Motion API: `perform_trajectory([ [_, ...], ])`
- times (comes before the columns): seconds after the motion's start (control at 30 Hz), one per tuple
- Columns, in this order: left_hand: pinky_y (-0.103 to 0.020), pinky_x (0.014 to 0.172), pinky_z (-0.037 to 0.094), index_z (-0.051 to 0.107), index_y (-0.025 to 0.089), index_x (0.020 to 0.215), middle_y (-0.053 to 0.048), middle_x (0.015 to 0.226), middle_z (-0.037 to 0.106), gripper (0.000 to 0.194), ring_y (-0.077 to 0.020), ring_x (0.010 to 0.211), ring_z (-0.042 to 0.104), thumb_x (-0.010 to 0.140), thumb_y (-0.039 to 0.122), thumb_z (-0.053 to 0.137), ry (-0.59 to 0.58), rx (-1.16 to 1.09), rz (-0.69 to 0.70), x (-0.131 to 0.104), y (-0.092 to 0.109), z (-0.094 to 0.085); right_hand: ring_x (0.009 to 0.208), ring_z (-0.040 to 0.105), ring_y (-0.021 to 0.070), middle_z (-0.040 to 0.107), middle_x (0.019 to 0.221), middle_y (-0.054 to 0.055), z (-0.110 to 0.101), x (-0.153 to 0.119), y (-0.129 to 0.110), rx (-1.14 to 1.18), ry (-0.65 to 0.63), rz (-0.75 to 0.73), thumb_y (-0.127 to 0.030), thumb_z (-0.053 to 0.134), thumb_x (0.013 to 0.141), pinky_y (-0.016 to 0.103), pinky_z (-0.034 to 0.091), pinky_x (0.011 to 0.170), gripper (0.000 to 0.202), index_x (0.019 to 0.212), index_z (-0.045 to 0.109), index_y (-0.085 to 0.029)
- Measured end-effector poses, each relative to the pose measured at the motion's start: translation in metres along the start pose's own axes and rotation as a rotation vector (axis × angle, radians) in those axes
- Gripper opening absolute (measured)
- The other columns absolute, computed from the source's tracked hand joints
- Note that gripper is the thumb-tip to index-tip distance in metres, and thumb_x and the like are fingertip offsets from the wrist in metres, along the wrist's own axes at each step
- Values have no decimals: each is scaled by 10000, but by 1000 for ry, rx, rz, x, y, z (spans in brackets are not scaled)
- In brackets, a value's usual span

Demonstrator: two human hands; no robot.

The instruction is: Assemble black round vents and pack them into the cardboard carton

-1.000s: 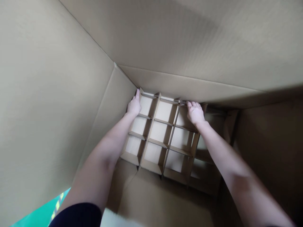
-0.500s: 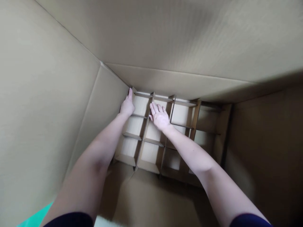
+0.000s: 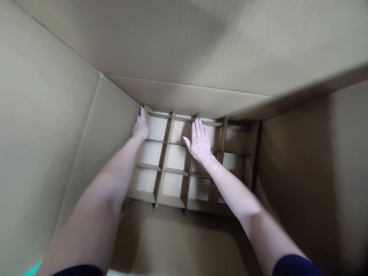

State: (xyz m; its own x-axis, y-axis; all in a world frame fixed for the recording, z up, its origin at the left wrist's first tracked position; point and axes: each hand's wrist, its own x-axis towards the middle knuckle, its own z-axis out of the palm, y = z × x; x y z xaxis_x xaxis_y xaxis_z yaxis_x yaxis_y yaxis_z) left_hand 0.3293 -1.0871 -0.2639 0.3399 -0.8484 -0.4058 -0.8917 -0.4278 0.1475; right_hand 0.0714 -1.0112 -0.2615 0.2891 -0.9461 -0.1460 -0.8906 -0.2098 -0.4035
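Observation:
A cardboard divider (image 3: 164,170) with a grid of square cells lies low inside a large cardboard box. My left hand (image 3: 140,128) is at its far left corner, closed on the outer edge beside the box wall. The index finger stretches forward along that edge, while the other fingers are partly hidden. My right hand (image 3: 200,142) is spread flat over the middle cells, palm down and thumb out to the left. Its fingertips are close to a far cross strip; whether they touch it I cannot tell.
The left wall (image 3: 57,99), far wall (image 3: 186,90) and shadowed right wall (image 3: 293,165) of the box rise around the divider. A cardboard panel (image 3: 184,245) lies on the near side. A bit of green (image 3: 32,270) shows at the lower left.
My right hand has moved right across the divider, its fingers more upright and its thumb spread wider. My left hand stays at the same corner. The whole view has shifted, so the box appears further left.

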Motion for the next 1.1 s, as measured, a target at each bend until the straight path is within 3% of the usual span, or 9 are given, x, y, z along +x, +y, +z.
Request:
perform_trajectory([
  [0.13, -502, 1155, 450, -67, 253, 1647, -174, 1636, 329, 1065, -339, 1424, 475, 846, 76, 613, -18, -12, -17, 1, 2, -1, 1579, 144, 294, 70, 1695, 186, -1, -1, 16, -16, -178, 45, -492, 419, 1060, 480, 88, 1298, 774, 1614, 219, 9],
  [0.27, -495, 1174, 430, 59, 190, 1651, -168, 1652, 309, 804, -329, 1418, 480, 986, 206, 509, 161, -81, 41, -10, 3, 4, 1592, 63, 272, 108, 1699, 173, -23, -10, 32, -48, 92, 107, -500, 303, 1083, 527, 29, 1290, 735, 1631, 188, -24],
  [0.37, -517, 1181, 414, 122, 144, 1642, -173, 1645, 331, 721, -336, 1446, 441, 1014, 228, 467, 212, -91, 52, -15, 4, 8, 1590, 57, 282, 136, 1692, 202, -31, -26, 60, -49, 242, 251, -404, 266, 1083, 530, 99, 1285, 680, 1622, 191, 3],
  [0.5, -488, 1192, 407, 114, 173, 1646, -139, 1665, 307, 755, -314, 1467, 419, 993, 196, 492, 151, -45, 30, -15, 7, 7, 1571, 163, 285, 153, 1682, 230, -16, -37, 91, 10, 87, 307, -327, 337, 1062, 473, 193, 1272, 644, 1589, 262, 35],
  [0.67, -487, 1146, 458, 9, 293, 1651, -81, 1688, 266, 924, -324, 1386, 524, 924, 152, 561, 51, 14, -31, -11, 3, -3, 1571, 127, 334, 112, 1696, 205, -10, -38, 93, -15, 35, 313, -397, 371, 1062, 554, 175, 1261, 677, 1607, 258, -12],
  [0.73, -457, 1162, 443, 16, 290, 1652, -82, 1679, 292, 936, -306, 1410, 501, 912, 154, 574, 30, 15, -35, -9, 1, -5, 1575, 91, 349, 147, 1690, 209, -18, -44, 95, -35, 130, 319, -428, 364, 1060, 594, 158, 1254, 688, 1609, 265, -24],
  [0.87, -383, 1191, 411, -43, 303, 1646, -54, 1713, 194, 973, -260, 1462, 436, 909, 183, 581, 25, -19, -14, -5, -1, 3, 1563, 65, 417, 124, 1660, 310, -31, -63, 119, -119, 460, 612, -476, 336, 1049, 681, 180, 1208, 768, 1596, 225, 51],
  [1.0, -467, 1200, 395, -85, 309, 1638, -81, 1727, 112, 1068, -315, 1460, 431, 854, 112, 614, 54, -84, -27, -8, 3, 13, 1523, 260, 380, 232, 1607, 362, -25, -73, 145, -73, 338, 637, -424, 296, 1042, 545, 308, 1208, 774, 1545, 222, 159],
  [1.1, -462, 1209, 371, -35, 164, 1642, -181, 1704, 148, 1033, -324, 1507, 345, 817, -3, 564, 73, -93, -17, -21, 7, 10, 1523, 260, 391, 252, 1598, 365, -16, -81, 150, -114, 260, 602, -423, 306, 1030, 531, 299, 1218, 766, 1509, 309, 174],
])
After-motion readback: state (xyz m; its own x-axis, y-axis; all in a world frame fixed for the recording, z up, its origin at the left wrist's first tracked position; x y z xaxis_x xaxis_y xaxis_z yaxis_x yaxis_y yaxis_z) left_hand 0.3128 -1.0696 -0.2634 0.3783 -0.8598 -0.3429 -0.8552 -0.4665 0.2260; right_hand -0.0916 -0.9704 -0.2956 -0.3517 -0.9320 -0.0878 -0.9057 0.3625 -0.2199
